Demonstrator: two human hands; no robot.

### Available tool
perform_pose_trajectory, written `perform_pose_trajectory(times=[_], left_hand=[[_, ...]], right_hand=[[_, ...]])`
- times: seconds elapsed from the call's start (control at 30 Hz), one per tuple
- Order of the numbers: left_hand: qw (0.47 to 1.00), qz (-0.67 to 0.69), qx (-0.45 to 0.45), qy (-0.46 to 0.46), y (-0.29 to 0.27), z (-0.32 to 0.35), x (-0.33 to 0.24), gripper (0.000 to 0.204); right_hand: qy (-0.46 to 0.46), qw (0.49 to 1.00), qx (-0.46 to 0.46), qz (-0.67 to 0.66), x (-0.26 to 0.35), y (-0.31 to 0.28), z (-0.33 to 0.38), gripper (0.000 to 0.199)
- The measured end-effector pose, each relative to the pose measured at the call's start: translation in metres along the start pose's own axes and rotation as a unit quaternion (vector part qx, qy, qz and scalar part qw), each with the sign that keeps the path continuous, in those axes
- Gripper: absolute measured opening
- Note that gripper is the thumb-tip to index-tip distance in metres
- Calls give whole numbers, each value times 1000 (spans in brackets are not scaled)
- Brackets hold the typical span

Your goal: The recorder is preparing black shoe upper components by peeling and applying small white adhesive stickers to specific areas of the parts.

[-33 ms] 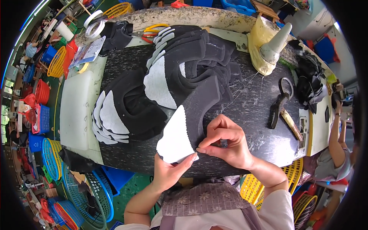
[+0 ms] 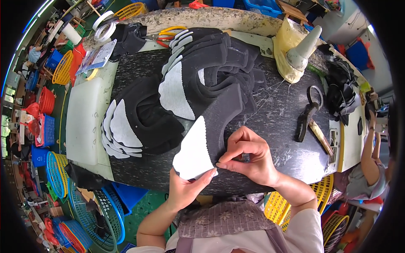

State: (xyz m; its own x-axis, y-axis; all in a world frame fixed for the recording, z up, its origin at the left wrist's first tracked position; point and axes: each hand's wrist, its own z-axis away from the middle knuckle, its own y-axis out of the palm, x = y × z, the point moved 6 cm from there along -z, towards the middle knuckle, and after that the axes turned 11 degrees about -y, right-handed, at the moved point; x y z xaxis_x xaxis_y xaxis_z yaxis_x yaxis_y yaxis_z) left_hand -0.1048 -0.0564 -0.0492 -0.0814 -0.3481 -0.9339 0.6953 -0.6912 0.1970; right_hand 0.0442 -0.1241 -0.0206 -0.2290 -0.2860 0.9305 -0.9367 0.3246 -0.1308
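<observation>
A curved black fabric piece (image 2: 221, 114), shaped like part of a shoe upper, has a white zigzag-edged backing (image 2: 193, 147) on its near end. My left hand (image 2: 185, 189) grips that near end, thumb on top and the other fingers hidden beneath. Thumb and forefinger of my right hand (image 2: 251, 158) are pinched together at the piece's right edge, close to my left thumb. The far end of the piece rests against a large fanned stack (image 2: 215, 52) of similar black pieces. To the left lies a smaller stack (image 2: 147, 126) with several white ends showing.
At the right lie a wooden-handled hammer (image 2: 318, 135) and a metal ring (image 2: 315, 96). A pale cone (image 2: 303, 46) stands by a yellow-wrapped bundle (image 2: 282, 52). Farther back are pliers (image 2: 162, 42) and tape rolls (image 2: 104, 31). A white board (image 2: 83, 122) lies left; baskets (image 2: 95, 215) stand below.
</observation>
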Motion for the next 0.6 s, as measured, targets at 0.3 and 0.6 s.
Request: perform_pose_trajectory(times=[0.3, 0.6], left_hand=[[998, -51, 13, 39, -2, -2, -5, 14], [980, -122, 128, 90, -1, -7, -19, 20]], right_hand=[[5, 995, 21, -97, -9, 2, 0, 24], [165, 959, 23, -229, -4, 8, 5, 36]])
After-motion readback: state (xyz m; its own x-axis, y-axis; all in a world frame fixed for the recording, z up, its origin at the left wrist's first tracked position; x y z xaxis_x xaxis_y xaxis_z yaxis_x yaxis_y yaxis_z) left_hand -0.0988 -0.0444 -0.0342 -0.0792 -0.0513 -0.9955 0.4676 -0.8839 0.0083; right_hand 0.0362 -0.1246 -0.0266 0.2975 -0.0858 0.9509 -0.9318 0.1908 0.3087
